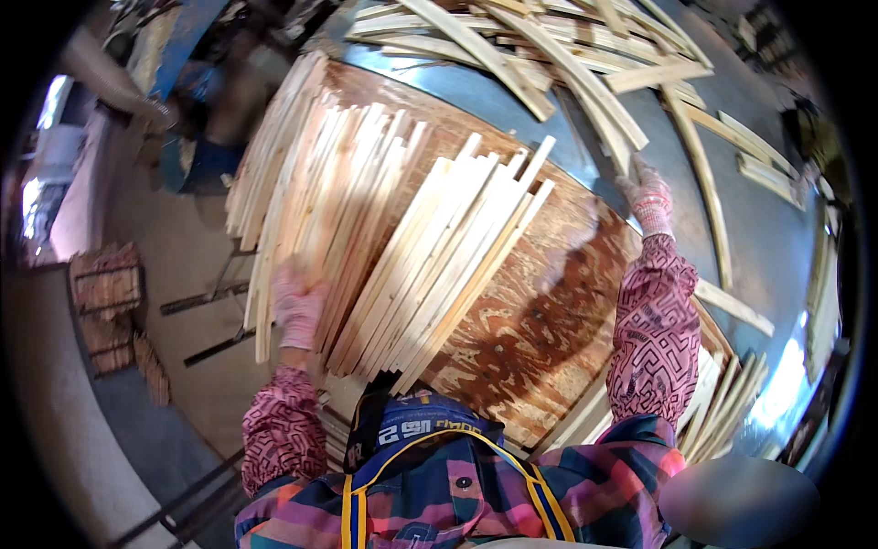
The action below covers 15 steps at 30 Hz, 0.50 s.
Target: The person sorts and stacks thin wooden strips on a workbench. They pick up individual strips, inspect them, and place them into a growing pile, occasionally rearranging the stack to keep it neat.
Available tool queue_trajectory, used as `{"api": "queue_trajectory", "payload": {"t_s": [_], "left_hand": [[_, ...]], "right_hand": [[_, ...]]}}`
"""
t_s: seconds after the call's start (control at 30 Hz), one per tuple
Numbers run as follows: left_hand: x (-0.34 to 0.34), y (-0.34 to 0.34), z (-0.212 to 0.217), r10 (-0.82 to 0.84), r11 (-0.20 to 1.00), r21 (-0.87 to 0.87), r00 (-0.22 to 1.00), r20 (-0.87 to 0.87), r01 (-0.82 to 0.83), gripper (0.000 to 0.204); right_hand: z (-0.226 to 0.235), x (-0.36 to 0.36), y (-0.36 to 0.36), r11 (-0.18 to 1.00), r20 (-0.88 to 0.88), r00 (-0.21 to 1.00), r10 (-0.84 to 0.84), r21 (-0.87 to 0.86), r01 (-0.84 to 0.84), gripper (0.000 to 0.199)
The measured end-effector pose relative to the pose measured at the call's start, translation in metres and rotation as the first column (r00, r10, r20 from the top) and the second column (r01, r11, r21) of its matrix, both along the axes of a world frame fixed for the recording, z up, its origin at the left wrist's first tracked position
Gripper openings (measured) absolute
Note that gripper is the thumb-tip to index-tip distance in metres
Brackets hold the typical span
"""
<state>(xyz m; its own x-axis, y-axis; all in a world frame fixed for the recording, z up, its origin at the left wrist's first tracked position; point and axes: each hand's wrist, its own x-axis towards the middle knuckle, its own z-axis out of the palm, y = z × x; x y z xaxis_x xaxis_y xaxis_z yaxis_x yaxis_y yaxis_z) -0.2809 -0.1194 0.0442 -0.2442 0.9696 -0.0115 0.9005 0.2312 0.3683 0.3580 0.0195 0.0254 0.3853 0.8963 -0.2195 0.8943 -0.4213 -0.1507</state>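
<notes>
My right hand [649, 199], in a pinkish-white knit glove, reaches far to the right. Its fingers close round the near end of a long wooden strip [585, 98] that slopes down from a loose pile. On the left, my gloved left hand [300, 306] lies over the lower part of a row of pale wooden strips [340, 197]; motion smears its fingers. Beside that row, another group of strips [448, 252] lies side by side on a brown plywood board [521, 339], their far ends uneven.
A blue-grey metal surface [681, 206] beyond the board carries the jumbled wooden strips [549, 41]. More strips [732, 412] stand in a bundle at the lower right. Bundled wood blocks [108, 297] sit at the left, and another person's arm [114, 82] shows at the upper left.
</notes>
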Motion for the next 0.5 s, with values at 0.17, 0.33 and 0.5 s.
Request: {"api": "queue_trajectory", "payload": {"t_s": [0.17,0.33,0.5], "left_hand": [[-0.072,0.044,-0.011,-0.023,0.995,-0.097,0.894,-0.447,-0.023,0.077],[-0.091,0.090,-0.025,-0.143,0.985,-0.093,0.990,0.016,0.144,0.088],[-0.088,0.079,-0.025,-0.167,0.976,-0.134,0.985,0.052,0.173,0.087]], "right_hand": [[0.006,-0.035,-0.141,0.939,-0.886,0.385,-0.257,-0.135,0.317,0.051],[0.008,-0.154,-0.294,0.752,-0.688,-0.725,-0.043,-0.500,0.430,0.058],[0.001,-0.235,-0.365,0.671,-0.411,-0.905,0.109,-0.641,0.372,0.066]]}}
